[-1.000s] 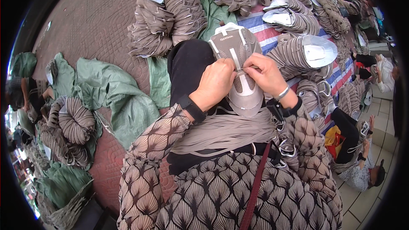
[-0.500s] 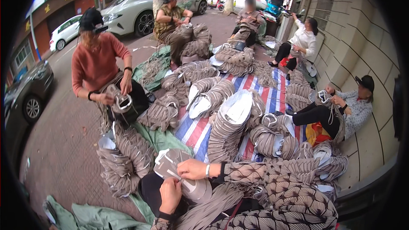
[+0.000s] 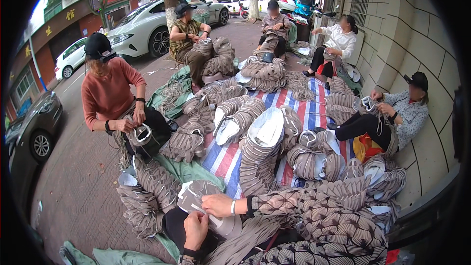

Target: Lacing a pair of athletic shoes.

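A taupe shoe upper [image 3: 224, 225] with pale overlays lies over my dark-clad lap. My left hand [image 3: 196, 229] is closed in a pinch at its near-left side; whatever sits between the fingertips is too small to make out. Just beyond it, my right hand [image 3: 218, 205] reaches in from the right with its fingers bent and pressed together over the upper. The two sets of fingertips are close to each other, and what the right one pinches is hidden. Beside the upper, a bundle of long taupe laces [image 3: 245, 239] drapes across my lap.
Curved stacks of shoe uppers [image 3: 257, 167] stand on a striped sheet [image 3: 221, 159] ahead. Another stack [image 3: 140, 201] is at my left, near green cloth [image 3: 189, 169]. Several people sit around handling uppers, one in a coral sweater [image 3: 110, 88]. A tiled wall [image 3: 417, 29] borders the right.
The view has tilted and shifted slightly. My right hand has moved a little nearer my left over the upper; both stay closed. The person in white at the far right has lowered an arm.
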{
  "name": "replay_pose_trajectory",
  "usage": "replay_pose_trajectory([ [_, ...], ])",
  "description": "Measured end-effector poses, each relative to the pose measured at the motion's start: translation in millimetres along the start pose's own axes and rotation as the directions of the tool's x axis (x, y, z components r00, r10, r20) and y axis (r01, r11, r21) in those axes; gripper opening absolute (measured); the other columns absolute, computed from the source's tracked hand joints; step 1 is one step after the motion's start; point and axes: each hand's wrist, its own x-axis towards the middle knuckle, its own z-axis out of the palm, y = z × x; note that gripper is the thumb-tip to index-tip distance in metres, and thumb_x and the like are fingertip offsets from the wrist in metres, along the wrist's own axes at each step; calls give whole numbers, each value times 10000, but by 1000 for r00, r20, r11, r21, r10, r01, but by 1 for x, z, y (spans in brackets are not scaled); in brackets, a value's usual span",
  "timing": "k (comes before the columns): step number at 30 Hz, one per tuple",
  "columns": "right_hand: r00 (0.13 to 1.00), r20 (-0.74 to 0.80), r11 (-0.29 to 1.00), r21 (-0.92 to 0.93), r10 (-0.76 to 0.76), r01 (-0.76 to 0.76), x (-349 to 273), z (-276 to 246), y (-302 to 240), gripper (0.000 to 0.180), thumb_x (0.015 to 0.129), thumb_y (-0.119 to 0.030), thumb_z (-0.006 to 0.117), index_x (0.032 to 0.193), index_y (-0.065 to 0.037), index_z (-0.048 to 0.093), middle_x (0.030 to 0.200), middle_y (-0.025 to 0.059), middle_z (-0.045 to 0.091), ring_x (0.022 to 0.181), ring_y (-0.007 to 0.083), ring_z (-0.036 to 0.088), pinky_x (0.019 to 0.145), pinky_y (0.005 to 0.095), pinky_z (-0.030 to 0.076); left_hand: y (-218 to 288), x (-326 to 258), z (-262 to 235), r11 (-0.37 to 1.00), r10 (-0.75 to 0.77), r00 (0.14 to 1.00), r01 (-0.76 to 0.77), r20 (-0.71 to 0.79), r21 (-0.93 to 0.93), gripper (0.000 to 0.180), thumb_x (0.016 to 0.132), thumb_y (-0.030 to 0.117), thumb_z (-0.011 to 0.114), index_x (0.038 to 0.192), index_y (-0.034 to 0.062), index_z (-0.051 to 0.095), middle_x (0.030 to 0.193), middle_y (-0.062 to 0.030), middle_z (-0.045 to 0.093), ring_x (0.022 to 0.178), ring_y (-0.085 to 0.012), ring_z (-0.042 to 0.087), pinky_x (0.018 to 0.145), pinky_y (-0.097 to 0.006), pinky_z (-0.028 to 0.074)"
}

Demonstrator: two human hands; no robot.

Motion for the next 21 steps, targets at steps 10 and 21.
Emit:
replay_pose_trajectory([
  [10, 998, 48, 996, 81, -50, 46, 3, -19, 21, 120, 715, -9, 499, 808, -19, 576, 814, 188, 554, 853, 358, 571, 737, 443, 438, -5, 2, -29, 908, 264, 943, -315, 204, 277, 183, 805, 177, 640, 781, 27, 538, 699, -173, 611, 655, -363, 620, 572, -460, 480],
  [21, 867, -497, 945, -275, 18, -178, -59, -98, 64, 97, 805, -62, 573, 896, -51, 606, 730, 128, 622, 639, 233, 636, 605, 319, 504, -5, 4, -21, 998, 23, 985, -12, 171, -63, 196, 791, 182, 657, 799, -7, 601, 685, -184, 617, 657, -352, 614, 600, -417, 480],
])
